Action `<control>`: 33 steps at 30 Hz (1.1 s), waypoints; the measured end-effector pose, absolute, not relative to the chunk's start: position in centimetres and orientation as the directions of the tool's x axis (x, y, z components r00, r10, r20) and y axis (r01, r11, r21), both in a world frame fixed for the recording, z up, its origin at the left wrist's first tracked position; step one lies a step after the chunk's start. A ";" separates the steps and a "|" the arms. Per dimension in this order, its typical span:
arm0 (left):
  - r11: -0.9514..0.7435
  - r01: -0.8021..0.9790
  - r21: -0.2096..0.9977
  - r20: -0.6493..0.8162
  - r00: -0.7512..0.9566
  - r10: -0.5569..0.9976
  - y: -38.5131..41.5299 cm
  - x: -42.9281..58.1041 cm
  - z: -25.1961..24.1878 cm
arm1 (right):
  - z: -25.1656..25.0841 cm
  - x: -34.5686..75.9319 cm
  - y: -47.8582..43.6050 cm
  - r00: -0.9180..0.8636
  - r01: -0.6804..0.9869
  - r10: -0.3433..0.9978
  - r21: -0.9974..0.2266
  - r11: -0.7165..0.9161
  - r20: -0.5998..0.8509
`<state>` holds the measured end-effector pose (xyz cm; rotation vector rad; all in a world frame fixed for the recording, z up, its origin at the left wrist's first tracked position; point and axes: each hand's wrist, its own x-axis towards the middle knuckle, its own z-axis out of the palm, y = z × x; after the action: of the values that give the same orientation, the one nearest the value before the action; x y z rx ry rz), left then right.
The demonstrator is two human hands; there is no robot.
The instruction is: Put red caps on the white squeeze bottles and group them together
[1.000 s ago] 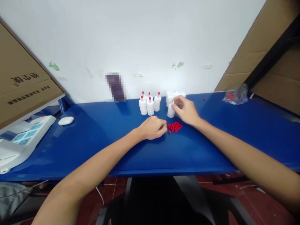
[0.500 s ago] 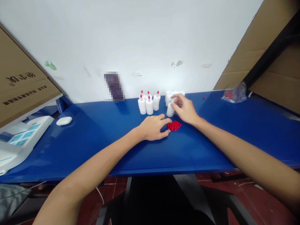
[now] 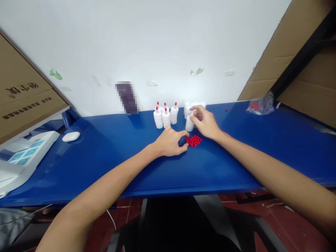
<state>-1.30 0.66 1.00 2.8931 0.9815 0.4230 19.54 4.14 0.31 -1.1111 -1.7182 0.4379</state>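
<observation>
A small pile of red caps (image 3: pixel 194 140) lies on the blue table. My left hand (image 3: pixel 170 142) rests at the pile's left edge, thumb and index finger apart on either side of the nearest caps. Just behind the pile, a white squeeze bottle (image 3: pixel 188 125) stands upright without a red cap. My right hand (image 3: pixel 207 123) curls its thumb and fingers around the top of that bottle, partly hiding it. Several white bottles with red tips (image 3: pixel 166 119) form a group to the left. More white bottles (image 3: pixel 187 110) stand behind my right hand, partly covered by it.
At the right back lies a clear plastic bag (image 3: pixel 261 105) with red pieces inside. One loose red piece (image 3: pixel 227 109) sits near the wall. A white oval case (image 3: pixel 71 136) and a white device (image 3: pixel 28 154) are at the left. Cardboard (image 3: pixel 265 70) flanks the table.
My left thumb and index finger have parted slightly and drawn a little left at the caps. My right hand stays at the same bottle. The whole view has shifted slightly.
</observation>
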 end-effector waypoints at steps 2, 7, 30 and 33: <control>-0.797 0.583 0.159 0.252 0.756 0.604 0.7 -1.3 0.8 | 0.2 19.5 4.2 -0.072 0.464 0.827 -0.715 0.523 0.558; -0.763 0.598 0.245 0.243 0.724 0.645 0.9 -1.4 0.6 | 0.0 19.5 4.3 -0.065 0.445 0.807 -0.707 0.550 0.587; -0.893 0.384 0.234 0.386 0.807 0.447 1.1 -2.1 0.6 | -0.3 19.2 5.8 -0.246 0.236 0.818 -0.787 0.570 0.519; -0.915 0.300 0.270 0.412 0.823 0.391 1.2 -2.1 0.3 | -0.5 19.7 5.4 -0.237 0.207 0.824 -0.802 0.561 0.515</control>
<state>-2.13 1.24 0.34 2.8121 0.5384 0.6970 19.71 5.38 -0.46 -0.8582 -1.7491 0.7365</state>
